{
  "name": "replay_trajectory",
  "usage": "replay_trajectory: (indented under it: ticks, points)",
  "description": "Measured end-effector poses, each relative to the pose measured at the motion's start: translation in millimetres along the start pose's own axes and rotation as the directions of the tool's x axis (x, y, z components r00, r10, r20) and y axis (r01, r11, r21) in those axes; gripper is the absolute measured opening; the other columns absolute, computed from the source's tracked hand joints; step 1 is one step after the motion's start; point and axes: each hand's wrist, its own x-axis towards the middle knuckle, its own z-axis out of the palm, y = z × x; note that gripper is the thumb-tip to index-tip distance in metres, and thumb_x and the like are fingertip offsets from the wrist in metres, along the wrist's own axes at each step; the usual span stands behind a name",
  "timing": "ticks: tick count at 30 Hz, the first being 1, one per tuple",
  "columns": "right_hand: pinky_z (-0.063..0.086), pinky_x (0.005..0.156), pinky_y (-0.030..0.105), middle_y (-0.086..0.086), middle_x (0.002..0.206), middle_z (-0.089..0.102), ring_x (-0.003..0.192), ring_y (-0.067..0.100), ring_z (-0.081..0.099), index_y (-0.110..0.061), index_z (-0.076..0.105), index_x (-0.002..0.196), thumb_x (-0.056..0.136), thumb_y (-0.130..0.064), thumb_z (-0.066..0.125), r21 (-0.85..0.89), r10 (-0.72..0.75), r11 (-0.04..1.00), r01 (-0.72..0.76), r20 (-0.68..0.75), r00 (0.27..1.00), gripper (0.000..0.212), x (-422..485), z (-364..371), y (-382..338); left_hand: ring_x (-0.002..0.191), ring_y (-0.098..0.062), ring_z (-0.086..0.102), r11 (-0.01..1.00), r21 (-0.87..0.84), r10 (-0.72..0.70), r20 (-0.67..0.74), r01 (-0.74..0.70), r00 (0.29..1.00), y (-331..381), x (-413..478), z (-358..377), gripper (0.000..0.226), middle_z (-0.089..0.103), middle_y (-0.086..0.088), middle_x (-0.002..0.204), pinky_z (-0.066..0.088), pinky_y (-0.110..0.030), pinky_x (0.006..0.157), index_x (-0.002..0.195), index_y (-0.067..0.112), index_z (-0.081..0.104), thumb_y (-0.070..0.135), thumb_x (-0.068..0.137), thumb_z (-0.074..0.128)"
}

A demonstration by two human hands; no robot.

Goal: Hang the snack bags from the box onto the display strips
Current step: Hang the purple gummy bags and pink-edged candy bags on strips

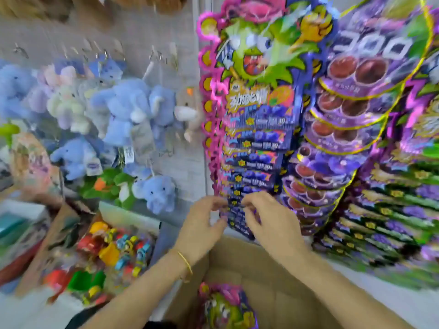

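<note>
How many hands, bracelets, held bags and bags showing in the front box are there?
hands: 2, left hand and right hand
bracelet: 1
held bag: 1
bag in box: 1
total: 5

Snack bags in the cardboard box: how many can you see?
1: a green-and-pink snack bag lies in the cardboard box, at the picture's lower edge. More may be hidden beneath it or out of frame.
</note>
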Motion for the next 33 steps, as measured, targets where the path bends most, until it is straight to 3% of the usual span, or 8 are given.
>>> replay_trajectory:
  ticks: [2, 5, 10, 13, 19, 24, 28, 33]
  points:
    - [0.05, 0.071, 0.035, -0.003, 0.1, 0.064, 0.088, 0.022, 0.064, -0.025, 0.056, 0.102, 0.088, -0.024, 0.052, 0.035, 0.163, 0.983, -0.183, 0.312, 0.936, 0.014, -45, 60, 28, 0.104, -0.021, 0.054, 0.984, 0.123, -0.151, 0.175, 0.13, 0.973, -34, -25, 12, 0.032, 0.058, -0.005, 0.111, 0.042, -0.031, 0.094, 0.114, 0.013, 0.056, 0.013, 0.081, 0.056]
    - [0.049, 0.078, 0.034, 0.0, 0.107, 0.067, 0.101, 0.024, 0.062, -0.023, 0.056, 0.109, 0.091, -0.029, 0.05, -0.076, 0.349, 0.926, -0.371, 0.551, 0.758, 0.02, -102, 136, 63, 0.116, -0.026, 0.048, 0.921, 0.383, -0.214, 0.348, 0.07, 0.913, -63, -38, 18, 0.036, 0.057, -0.011, 0.122, 0.029, -0.027, 0.1, 0.12, 0.009, 0.054, 0.02, 0.086, 0.055]
    - [0.043, 0.088, 0.033, 0.015, 0.125, 0.059, 0.115, 0.029, 0.055, -0.008, 0.046, 0.13, 0.091, -0.03, 0.057, -0.213, 0.525, 0.776, -0.594, 0.74, 0.421, 0.046, -181, 225, 96, 0.116, -0.032, 0.049, 0.86, 0.51, -0.226, 0.419, -0.022, 0.88, -80, -36, 6, 0.055, 0.057, -0.018, 0.118, 0.035, -0.037, 0.1, 0.122, 0.006, 0.052, 0.037, 0.078, 0.042]
    - [0.037, 0.088, 0.032, 0.024, 0.126, 0.054, 0.118, 0.033, 0.051, 0.002, 0.043, 0.128, 0.09, -0.026, 0.06, -0.257, 0.57, 0.703, -0.663, 0.761, 0.309, 0.05, -198, 244, 106, 0.113, -0.034, 0.049, 0.829, 0.557, -0.234, 0.425, -0.049, 0.874, -88, -34, -1, 0.054, 0.056, -0.02, 0.115, 0.035, -0.037, 0.098, 0.121, 0.005, 0.051, 0.039, 0.082, 0.041]
    - [0.039, 0.103, 0.039, 0.016, 0.132, 0.051, 0.122, 0.031, 0.049, -0.007, 0.044, 0.131, 0.077, -0.036, 0.073, -0.221, 0.658, 0.571, -0.79, 0.699, 0.281, 0.068, -205, 288, 129, 0.116, -0.032, 0.046, 0.827, 0.563, -0.261, 0.399, -0.01, 0.879, -96, -30, 0, 0.042, 0.053, -0.018, 0.12, 0.028, -0.031, 0.095, 0.126, 0.008, 0.047, 0.032, 0.092, 0.048]
    - [0.043, 0.062, 0.027, 0.004, 0.075, 0.061, 0.071, 0.02, 0.057, -0.011, 0.064, 0.087, 0.082, -0.015, 0.07, 0.015, 0.723, 0.302, -0.953, 0.648, 0.239, 0.008, -188, 279, 121, 0.114, -0.031, 0.048, 0.839, 0.544, -0.274, 0.403, 0.013, 0.873, -102, -26, 2, 0.038, 0.052, -0.017, 0.122, 0.033, -0.034, 0.098, 0.123, 0.007, 0.048, 0.028, 0.091, 0.049]
    - [0.042, 0.062, 0.021, 0.003, 0.084, 0.062, 0.079, 0.017, 0.055, -0.013, 0.063, 0.098, 0.085, -0.006, 0.063, 0.212, 0.576, 0.342, -0.915, 0.722, 0.383, 0.014, -167, 237, 110, 0.12, -0.032, 0.044, 0.854, 0.519, -0.283, 0.446, 0.012, 0.849, -107, -23, 11, 0.041, 0.051, -0.017, 0.124, 0.034, -0.035, 0.101, 0.124, 0.007, 0.047, 0.028, 0.089, 0.053]
    - [0.049, 0.078, 0.025, 0.0, 0.089, 0.068, 0.08, 0.007, 0.062, -0.018, 0.065, 0.09, 0.087, -0.003, 0.06, 0.331, 0.352, 0.591, -0.736, 0.716, 0.604, 0.016, -123, 140, 99, 0.127, -0.03, 0.039, 0.872, 0.486, -0.209, 0.486, -0.064, 0.849, -100, -22, 25, 0.066, 0.043, -0.013, 0.136, 0.032, -0.039, 0.107, 0.136, 0.015, 0.036, 0.034, 0.08, 0.064]
